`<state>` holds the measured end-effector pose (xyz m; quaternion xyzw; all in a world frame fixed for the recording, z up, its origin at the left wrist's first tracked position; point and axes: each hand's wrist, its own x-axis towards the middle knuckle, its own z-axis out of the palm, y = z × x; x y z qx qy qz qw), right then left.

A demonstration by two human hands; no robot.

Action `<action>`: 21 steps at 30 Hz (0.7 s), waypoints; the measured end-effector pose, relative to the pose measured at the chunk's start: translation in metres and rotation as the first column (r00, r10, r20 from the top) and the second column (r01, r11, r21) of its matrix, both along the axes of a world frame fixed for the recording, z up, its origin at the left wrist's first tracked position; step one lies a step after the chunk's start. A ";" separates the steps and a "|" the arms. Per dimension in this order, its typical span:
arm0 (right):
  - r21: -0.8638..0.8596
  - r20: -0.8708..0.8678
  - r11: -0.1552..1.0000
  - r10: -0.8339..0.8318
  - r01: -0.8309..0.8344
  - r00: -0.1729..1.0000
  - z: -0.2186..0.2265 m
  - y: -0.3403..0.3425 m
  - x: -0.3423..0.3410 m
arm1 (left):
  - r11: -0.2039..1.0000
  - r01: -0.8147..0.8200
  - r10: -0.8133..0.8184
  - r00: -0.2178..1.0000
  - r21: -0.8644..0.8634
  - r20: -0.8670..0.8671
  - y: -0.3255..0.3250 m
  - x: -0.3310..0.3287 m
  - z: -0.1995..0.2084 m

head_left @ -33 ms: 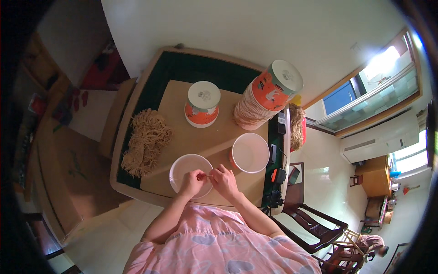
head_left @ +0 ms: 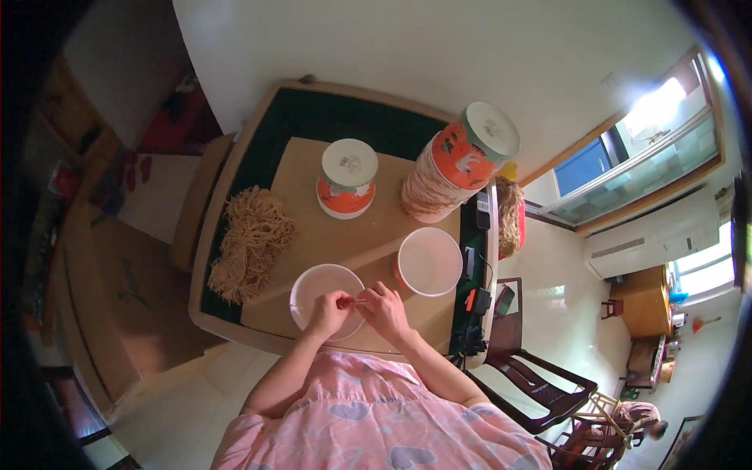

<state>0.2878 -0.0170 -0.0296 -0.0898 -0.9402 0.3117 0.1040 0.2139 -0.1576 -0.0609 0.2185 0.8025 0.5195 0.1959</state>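
1. Cardboard [head_left: 304,174] lines the worktop [head_left: 235,334]; loose cord [head_left: 252,249] lies left.
2. Left hand [head_left: 332,312] and right hand [head_left: 383,308] seemingly pinch a thin strand [head_left: 359,302] over a white tub [head_left: 313,283].
3. Seemingly midway: tub stack [head_left: 454,163] stands, cord remains.

Smooth paper tub [head_left: 313,282]; rough, fibrous cord bundle [head_left: 249,249].
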 end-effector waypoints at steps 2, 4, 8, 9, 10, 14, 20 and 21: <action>-0.043 -0.016 0.997 0.067 -0.067 0.998 0.003 0.000 -0.002 | 0.993 0.025 -0.029 0.999 0.112 0.034 -0.002 -0.004 -0.004; -0.023 0.006 0.998 0.059 -0.059 0.998 -0.002 0.001 0.000 | 0.991 -0.014 -0.014 0.976 0.130 0.218 -0.005 -0.007 -0.003; -0.020 0.019 0.999 0.038 -0.038 0.999 -0.003 0.002 0.001 | 0.999 0.013 -0.032 0.919 0.052 0.393 -0.006 -0.015 0.016; -0.021 0.018 0.999 0.040 -0.040 0.999 -0.003 0.001 0.001 | 0.997 0.081 -0.074 0.934 -0.006 0.350 -0.007 -0.016 0.018; -0.016 0.017 0.999 0.043 -0.043 0.999 -0.003 0.001 0.000 | 0.997 0.079 -0.072 0.934 -0.007 0.350 -0.007 -0.014 0.013; -0.035 0.000 0.997 0.066 -0.066 0.998 -0.007 0.002 0.001 | 0.997 0.077 -0.078 0.974 0.017 0.212 -0.006 -0.011 0.005; -0.018 -0.014 0.998 0.056 -0.056 0.998 -0.004 0.003 0.002 | 0.996 0.090 -0.081 0.965 -0.025 0.250 -0.004 -0.013 0.011; -0.018 -0.014 0.998 0.056 -0.057 0.998 -0.005 0.003 0.002 | 0.989 0.132 -0.109 0.954 -0.067 0.278 -0.004 -0.014 0.012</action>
